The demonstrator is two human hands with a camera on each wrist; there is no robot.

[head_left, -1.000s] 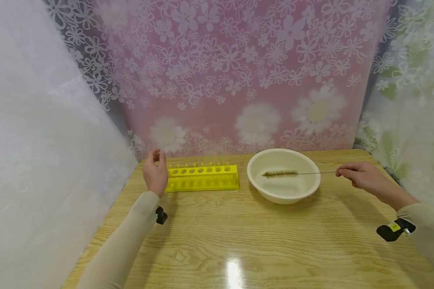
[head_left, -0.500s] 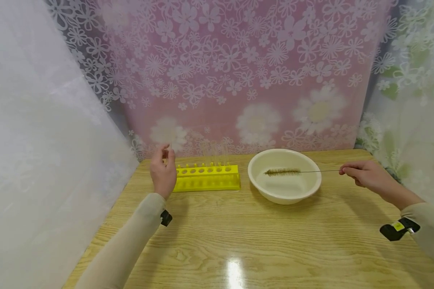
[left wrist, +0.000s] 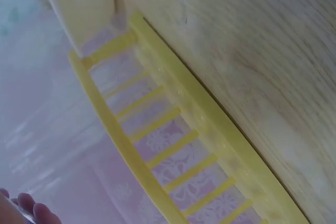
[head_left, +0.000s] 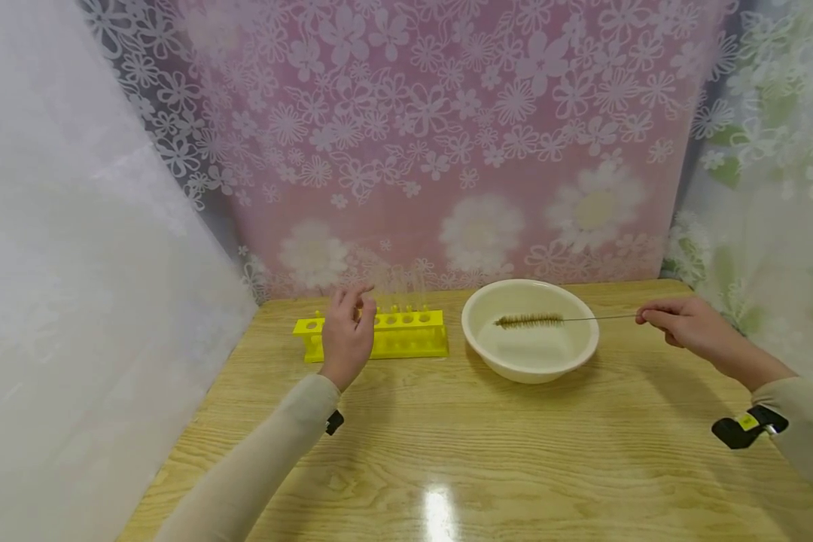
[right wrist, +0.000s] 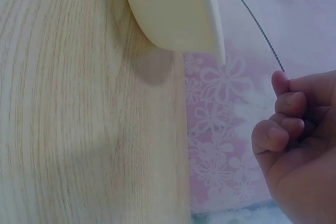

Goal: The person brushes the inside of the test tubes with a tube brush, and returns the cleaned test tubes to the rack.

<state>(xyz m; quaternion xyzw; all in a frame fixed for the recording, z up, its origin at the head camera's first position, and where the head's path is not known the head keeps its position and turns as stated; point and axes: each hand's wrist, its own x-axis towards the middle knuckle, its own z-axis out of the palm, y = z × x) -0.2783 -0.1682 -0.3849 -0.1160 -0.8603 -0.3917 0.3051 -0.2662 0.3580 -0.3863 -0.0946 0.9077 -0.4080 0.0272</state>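
Observation:
My left hand (head_left: 348,336) is raised in front of the yellow test tube rack (head_left: 406,346), covering its left-middle part. Its fingers curl around what looks like a clear test tube; only a glassy glint shows between the fingertips (left wrist: 41,212) in the left wrist view. Several clear test tubes (head_left: 416,286) stand in the right part of the rack. My right hand (head_left: 680,324) pinches the end of the twisted wire handle (right wrist: 260,27) of a test tube brush. The brush's tan bristles (head_left: 530,321) hang level over the white basin (head_left: 531,369).
Rack and basin stand side by side near the back of the wood-grain table (head_left: 488,452). Behind them hangs a pink flowered curtain (head_left: 447,150). A white sheet (head_left: 95,263) closes off the left side, and a patterned one (head_left: 779,226) the right.
My left hand has moved right, from the rack's left end to in front of its left-middle holes. My right hand and the brush have shifted only slightly.

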